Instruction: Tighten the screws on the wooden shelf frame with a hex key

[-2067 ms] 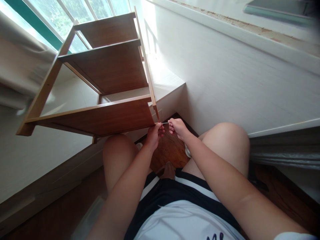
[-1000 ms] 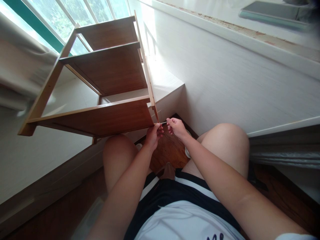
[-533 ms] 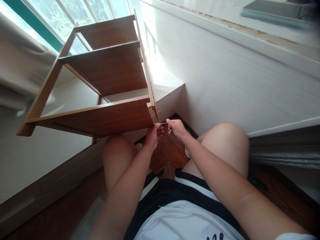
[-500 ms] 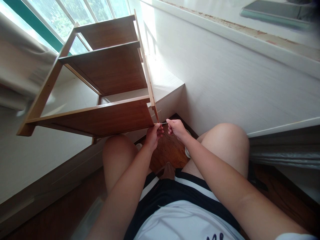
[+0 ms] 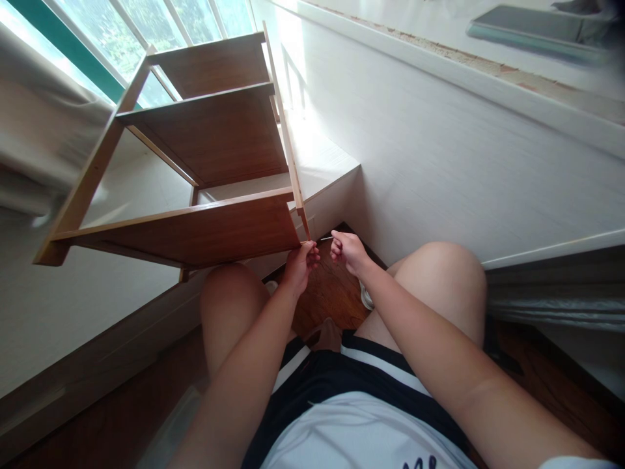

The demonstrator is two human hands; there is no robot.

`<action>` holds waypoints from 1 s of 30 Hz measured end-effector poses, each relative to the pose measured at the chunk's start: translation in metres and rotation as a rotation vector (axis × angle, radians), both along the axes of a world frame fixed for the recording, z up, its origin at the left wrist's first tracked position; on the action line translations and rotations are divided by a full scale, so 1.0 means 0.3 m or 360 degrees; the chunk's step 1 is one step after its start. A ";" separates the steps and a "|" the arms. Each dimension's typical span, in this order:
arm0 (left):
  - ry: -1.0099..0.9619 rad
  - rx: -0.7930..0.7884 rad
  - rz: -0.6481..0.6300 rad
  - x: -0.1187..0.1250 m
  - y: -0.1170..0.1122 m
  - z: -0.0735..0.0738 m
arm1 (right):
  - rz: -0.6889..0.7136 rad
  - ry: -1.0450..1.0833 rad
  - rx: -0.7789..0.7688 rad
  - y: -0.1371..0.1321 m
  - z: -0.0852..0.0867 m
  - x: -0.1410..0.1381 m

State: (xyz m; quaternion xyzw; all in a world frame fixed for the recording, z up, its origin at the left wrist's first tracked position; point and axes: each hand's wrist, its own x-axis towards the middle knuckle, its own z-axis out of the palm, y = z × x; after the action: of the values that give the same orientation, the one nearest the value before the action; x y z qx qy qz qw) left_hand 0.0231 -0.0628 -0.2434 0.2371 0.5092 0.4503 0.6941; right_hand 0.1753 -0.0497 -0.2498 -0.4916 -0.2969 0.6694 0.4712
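A brown wooden shelf rack [image 5: 234,137] with three boards stands tilted in front of me, to the left. My left hand [image 5: 301,264] is closed, its thumb and fingers pinching at the near right corner of the rack, by the lower end of the post. Whether a small fastener sits under those fingertips I cannot make out. Just right of it, my right hand [image 5: 346,251] is closed around a thin metal rod-like tool [image 5: 327,238]. The tool's free tip points left at the corner, with a small gap between.
A pale panel [image 5: 439,156] runs along the right, with a dark flat device [image 5: 532,29] on the surface above. Under the rack is a white ledge [image 5: 327,169]. My knees flank the hands over a wooden floor [image 5: 327,293]. A curtain [image 5: 43,124] hangs at left.
My right hand has drawn back slightly to the right with the metal tool, so its tip now stands off from the left fingertips. The left hand and rack stay put.
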 end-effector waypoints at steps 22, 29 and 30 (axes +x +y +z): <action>0.0006 0.0012 -0.0015 -0.002 0.002 -0.012 | 0.0106 -0.0213 0.0223 -0.026 0.003 -0.029; -0.0001 0.0017 -0.0004 -0.001 0.001 -0.011 | 0.0112 -0.0260 0.0255 -0.031 0.004 -0.029; -0.0002 0.0016 -0.0003 0.000 0.001 -0.009 | 0.0113 -0.0263 0.0261 -0.032 0.005 -0.029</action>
State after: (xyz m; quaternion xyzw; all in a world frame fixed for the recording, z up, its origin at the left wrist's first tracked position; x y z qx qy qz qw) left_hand 0.0230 -0.0626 -0.2461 0.2407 0.5061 0.4526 0.6936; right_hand 0.1666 -0.0594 -0.2485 -0.4941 -0.4058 0.6164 0.4596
